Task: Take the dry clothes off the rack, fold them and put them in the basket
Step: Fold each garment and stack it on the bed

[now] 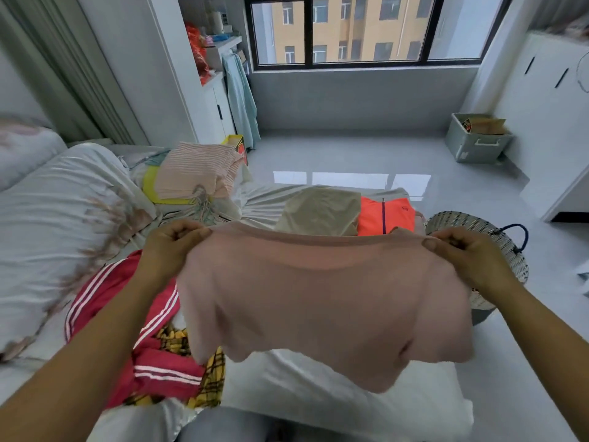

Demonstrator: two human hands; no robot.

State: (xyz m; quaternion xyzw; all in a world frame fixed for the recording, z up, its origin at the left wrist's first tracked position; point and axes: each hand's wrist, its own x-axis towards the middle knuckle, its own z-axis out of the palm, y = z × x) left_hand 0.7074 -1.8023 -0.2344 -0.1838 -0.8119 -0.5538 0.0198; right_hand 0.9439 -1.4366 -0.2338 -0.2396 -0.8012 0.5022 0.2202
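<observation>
I hold a pale pink shirt (318, 301) spread out in the air above the bed. My left hand (169, 247) pinches its upper left corner and my right hand (468, 253) pinches its upper right corner. The shirt hangs down and hides the bed surface under it. A woven white basket (478, 228) with a dark blue handle stands on the floor to the right of the bed, just behind my right hand. A folded beige garment (318, 212) and a folded orange garment (385, 215) lie on the bed beyond the shirt.
A red garment with white stripes (140, 320) and a yellow plaid garment (210, 378) lie heaped on the bed at the left. A striped pink pile (197, 170) and some hangers (200, 202) sit further back. A grey storage box (475, 138) stands by the right wall.
</observation>
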